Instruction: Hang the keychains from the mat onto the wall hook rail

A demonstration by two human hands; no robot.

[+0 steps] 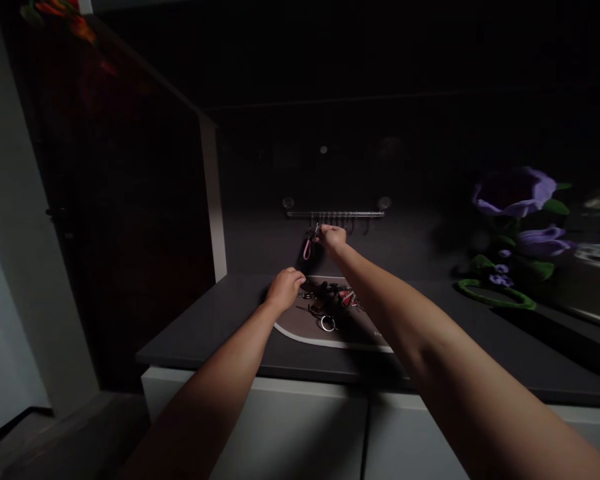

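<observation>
the right hand (333, 237) pinches a small silvery metal piece (317, 231) just below the thin clear hook rail (335, 215), near a hanging pink loop strap (305, 252). the left hand (285, 288), fingers curled (any grip, i cannot tell), is near the brown white-rimmed mat (297, 325) on the dark grey desk (210, 323).

The bare left forearm (233, 373) and right forearm (425, 340) taper to narrower wrists (271, 308); left hand (284, 288) and right hand (334, 238) are bare.
</observation>
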